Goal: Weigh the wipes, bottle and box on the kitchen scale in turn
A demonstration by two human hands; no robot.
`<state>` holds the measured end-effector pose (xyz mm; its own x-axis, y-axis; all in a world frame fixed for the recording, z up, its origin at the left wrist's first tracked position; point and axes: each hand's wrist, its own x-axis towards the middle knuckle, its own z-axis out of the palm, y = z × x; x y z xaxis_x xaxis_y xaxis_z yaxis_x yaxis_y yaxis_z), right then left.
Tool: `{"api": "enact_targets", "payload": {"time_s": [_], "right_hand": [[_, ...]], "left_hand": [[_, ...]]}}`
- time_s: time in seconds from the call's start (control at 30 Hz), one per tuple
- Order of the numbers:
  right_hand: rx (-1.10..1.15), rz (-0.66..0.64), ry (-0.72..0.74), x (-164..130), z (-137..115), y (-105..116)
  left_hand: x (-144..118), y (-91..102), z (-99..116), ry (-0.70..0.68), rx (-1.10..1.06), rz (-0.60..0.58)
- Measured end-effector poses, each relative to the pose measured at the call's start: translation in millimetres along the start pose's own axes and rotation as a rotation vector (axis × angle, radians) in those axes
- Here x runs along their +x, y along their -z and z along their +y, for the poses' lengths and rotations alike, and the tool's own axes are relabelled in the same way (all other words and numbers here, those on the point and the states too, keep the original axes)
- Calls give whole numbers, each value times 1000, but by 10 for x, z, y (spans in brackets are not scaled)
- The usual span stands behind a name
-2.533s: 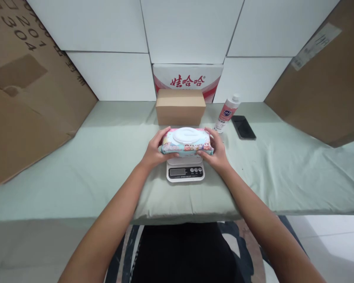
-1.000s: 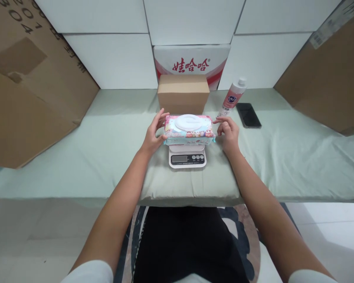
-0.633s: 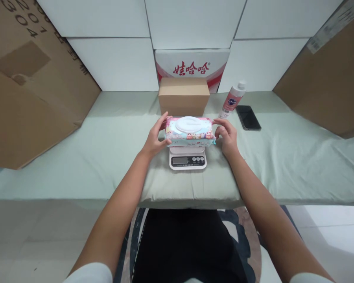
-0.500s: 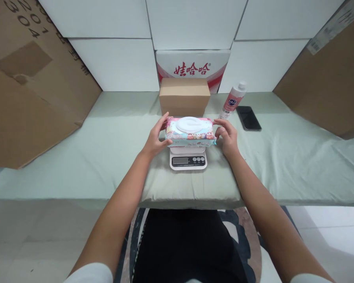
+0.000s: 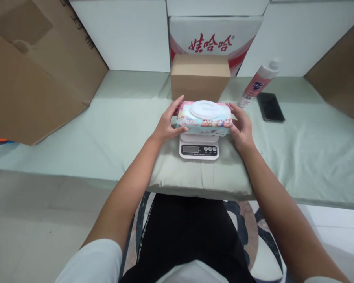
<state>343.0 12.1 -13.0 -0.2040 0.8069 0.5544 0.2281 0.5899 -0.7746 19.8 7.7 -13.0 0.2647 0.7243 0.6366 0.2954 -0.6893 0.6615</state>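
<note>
A pack of wet wipes with a white lid and a pink and blue printed wrapper lies level over the white kitchen scale. My left hand grips the pack's left end, thumb on the front and fingers behind. At the right end, my right hand closes on the pack in the same way. The scale's display and buttons show in front of the pack, while its weighing plate is mostly hidden beneath. Whether the pack rests fully on the plate I cannot make out.
Behind the pack stands a plain brown box, with a white and red carton at its back. A pink-labelled bottle and a black phone are to the right. A large cardboard box flanks the left side.
My right hand, whose fingers were loosely at the pack's right end, now grips it. The camera view has shifted closer and lower; the scale stays under the pack.
</note>
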Motion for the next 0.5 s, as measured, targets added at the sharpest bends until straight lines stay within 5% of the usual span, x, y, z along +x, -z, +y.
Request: {"api": "enact_targets", "payload": {"time_s": [0.23,0.5], "right_hand": [[11,-92,-21,46,-54,-59],[26,2,3,-96,-218,-42]], "left_hand": [[43,-40,41,-33,89,8],[62,-60,224,-72,93,4]]}}
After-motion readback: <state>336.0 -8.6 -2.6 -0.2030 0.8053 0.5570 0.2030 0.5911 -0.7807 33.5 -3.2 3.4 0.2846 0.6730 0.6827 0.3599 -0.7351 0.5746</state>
